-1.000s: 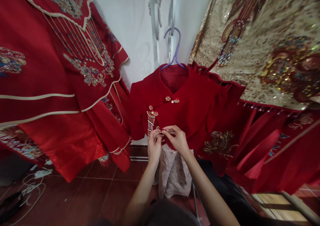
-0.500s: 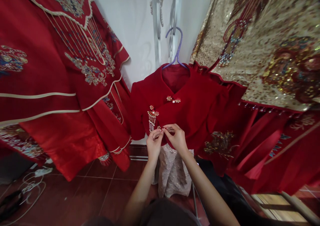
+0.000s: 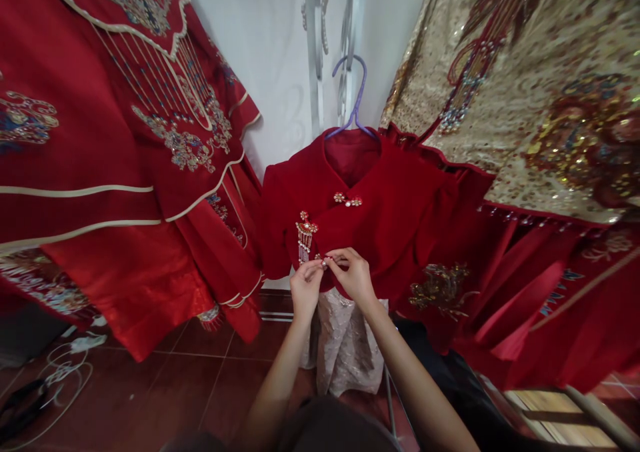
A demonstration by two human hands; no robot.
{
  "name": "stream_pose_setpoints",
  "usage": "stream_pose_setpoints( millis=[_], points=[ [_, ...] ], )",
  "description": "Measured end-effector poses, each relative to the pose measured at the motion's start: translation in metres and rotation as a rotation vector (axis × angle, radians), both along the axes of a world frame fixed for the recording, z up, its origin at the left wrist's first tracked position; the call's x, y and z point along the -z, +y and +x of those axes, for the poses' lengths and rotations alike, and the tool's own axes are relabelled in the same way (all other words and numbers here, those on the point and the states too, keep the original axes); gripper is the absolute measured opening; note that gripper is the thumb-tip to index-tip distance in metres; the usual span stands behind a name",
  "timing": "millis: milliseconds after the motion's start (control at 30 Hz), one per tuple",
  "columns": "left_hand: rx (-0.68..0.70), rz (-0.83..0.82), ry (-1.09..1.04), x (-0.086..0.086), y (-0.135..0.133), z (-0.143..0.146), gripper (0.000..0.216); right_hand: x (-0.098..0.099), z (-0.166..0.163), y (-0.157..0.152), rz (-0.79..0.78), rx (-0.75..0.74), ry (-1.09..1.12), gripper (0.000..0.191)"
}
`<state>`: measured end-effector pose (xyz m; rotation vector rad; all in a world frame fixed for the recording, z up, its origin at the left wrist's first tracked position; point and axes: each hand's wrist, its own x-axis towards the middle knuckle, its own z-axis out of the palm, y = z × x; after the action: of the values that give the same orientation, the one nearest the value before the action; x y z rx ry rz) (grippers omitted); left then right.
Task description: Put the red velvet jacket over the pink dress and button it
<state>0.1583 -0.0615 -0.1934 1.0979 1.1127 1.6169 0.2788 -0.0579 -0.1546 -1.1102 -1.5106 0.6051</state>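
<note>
A red velvet jacket (image 3: 395, 232) hangs on a purple hanger (image 3: 359, 92) in the middle of the head view. At its lower front, my left hand (image 3: 305, 292) and my right hand (image 3: 354, 275) meet fingertip to fingertip, both pinched on a small beaded button fastener (image 3: 325, 263). Part of the fastener is hidden by my fingers. Just above my left hand, a beaded tassel brooch (image 3: 305, 235) dangles on the jacket. Higher up, a closed flower-shaped fastener (image 3: 347, 200) sits under the collar. Below the hem hangs a pale patterned skirt (image 3: 347, 345).
Red embroidered garments (image 3: 120, 132) hang on the left, and a gold sequined garment (image 3: 540, 105) hangs on the right. Behind the jacket rises a white metal rack (image 3: 314, 52). A white cable (image 3: 65, 372) lies on the tiled floor (image 3: 175, 392). At lower right is a wooden slatted piece (image 3: 555, 405).
My left hand has shifted very slightly left and its fingertips have parted a little from the right ones, so a shiny bead shows between them. The right hand stays nearly still.
</note>
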Motion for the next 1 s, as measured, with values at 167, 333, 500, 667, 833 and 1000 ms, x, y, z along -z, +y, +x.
stream_pose_setpoints(
  millis=[167,333,500,667,833,1000],
  points=[
    [-0.073,0.028,-0.008,0.005,-0.002,-0.003,0.026,-0.005,0.015,-0.013,-0.075,0.019,0.064,0.023],
    [-0.257,-0.012,-0.002,0.009,-0.005,-0.012,0.019,-0.009,0.034,-0.037,-0.124,0.093,0.282,0.027],
    [-0.177,0.062,0.175,-0.002,-0.009,-0.007,0.017,-0.008,0.029,-0.049,-0.160,0.082,0.251,0.026],
    [-0.119,0.166,0.435,-0.014,-0.020,0.003,0.022,0.005,0.012,-0.045,-0.134,0.013,0.052,0.029],
    [-0.177,0.184,0.613,-0.014,-0.024,0.000,0.025,0.017,-0.002,-0.036,-0.117,0.005,0.050,0.044],
    [-0.117,0.212,0.596,-0.008,-0.018,-0.008,0.025,0.023,-0.006,-0.031,-0.185,-0.030,0.216,0.038]
  ],
)
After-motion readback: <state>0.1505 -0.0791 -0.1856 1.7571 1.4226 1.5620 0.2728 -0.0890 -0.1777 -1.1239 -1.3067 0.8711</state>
